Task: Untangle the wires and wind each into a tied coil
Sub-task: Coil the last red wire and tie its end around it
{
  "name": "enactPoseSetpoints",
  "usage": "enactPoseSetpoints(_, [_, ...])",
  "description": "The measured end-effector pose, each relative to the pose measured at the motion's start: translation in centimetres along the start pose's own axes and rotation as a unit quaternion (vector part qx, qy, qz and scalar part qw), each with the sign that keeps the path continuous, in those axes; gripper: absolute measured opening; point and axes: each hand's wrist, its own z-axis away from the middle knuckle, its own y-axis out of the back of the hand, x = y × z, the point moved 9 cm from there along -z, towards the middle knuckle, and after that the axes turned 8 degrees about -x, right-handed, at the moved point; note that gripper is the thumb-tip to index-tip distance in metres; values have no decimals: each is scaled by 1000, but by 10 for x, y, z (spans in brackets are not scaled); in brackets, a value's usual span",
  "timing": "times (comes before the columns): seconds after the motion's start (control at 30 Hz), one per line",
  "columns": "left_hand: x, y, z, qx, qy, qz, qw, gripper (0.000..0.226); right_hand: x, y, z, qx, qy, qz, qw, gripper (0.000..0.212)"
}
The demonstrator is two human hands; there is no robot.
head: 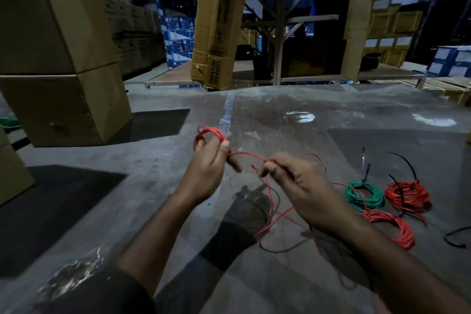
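Red wire [248, 154] spans both raised hands. Left hand [209, 163] has its fingers curled through a small wound loop [207, 134] of this wire; right hand [293, 176] pinches the strand between thumb and fingers. Slack falls from the right hand to the concrete floor [331, 109]. Right of that hand lie a green coil [365, 196] and two red coils, far [407, 196] and near [392, 227], among black ties [404, 160]. Cardboard boxes [58, 58] stand far left.
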Motion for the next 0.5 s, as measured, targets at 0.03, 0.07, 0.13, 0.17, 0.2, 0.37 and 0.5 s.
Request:
enactPoseSetpoints(0.03, [0,-7,1,-22,-13,-26,999,38,-2,13,-2,42,2,6,999,31])
enactPoseSetpoints(0.07, [1,-13,3,-47,-22,-22,998,40,-2,25,-4,80,1,8,997,28])
enactPoseSetpoints(0.13, [9,-30,11,-119,-21,81,989,41,5,44,-9,136,-14,-3,991,28])
enactPoseSetpoints(0.17, [16,-38,15,-153,-18,161,975,42,11,50,-12,155,-23,-10,988,29])
enactPoseSetpoints(0.2, [25,-44,22,-181,-11,249,951,43,18,54,-15,169,-31,-16,985,31])
enactPoseSetpoints(0.37, [62,-37,37,-210,14,590,780,47,44,47,-25,169,-75,-42,982,44])
enactPoseSetpoints(0.5, [69,6,28,-196,-63,778,594,38,56,3,-23,50,-129,-110,984,55])
